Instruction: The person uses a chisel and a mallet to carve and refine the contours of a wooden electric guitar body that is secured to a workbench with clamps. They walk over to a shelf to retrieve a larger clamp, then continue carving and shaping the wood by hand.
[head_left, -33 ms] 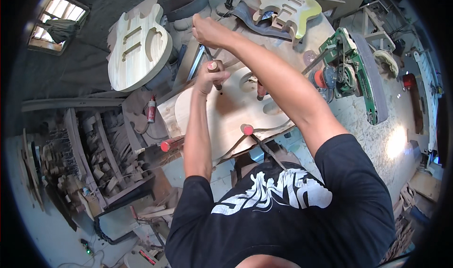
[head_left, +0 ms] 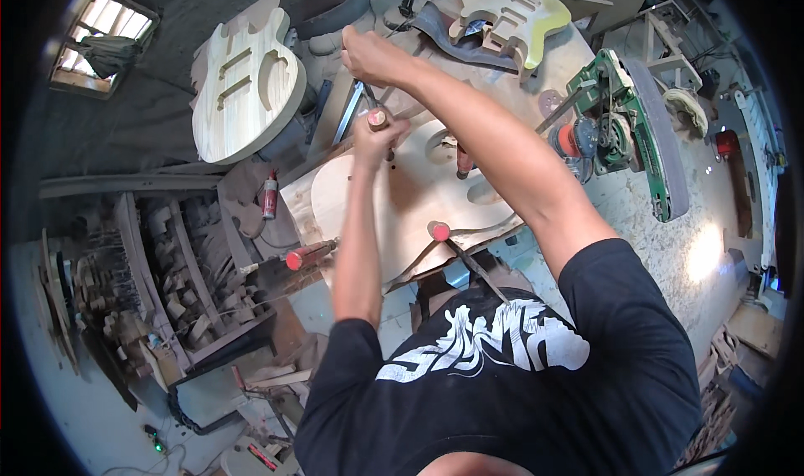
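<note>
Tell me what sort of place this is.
Probably a guitar-making workshop: there is a pale guitar body at the upper left, a yellow-edged guitar body at the top, and what looks like a green belt sander on the right.

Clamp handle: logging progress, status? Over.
Left hand gripping red-ended clamp handle. Right hand closed beyond it, hold unclear. Pale wooden body below. Another red-ended handle at the body's near edge.

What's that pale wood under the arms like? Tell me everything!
The pale wood looks smooth, with a curvy outline and rounded hollows toward its right. It lies flat, partly hidden by the arms. A red-ended handle stands by its near edge; the left hand holds another handle at its far side.
</note>
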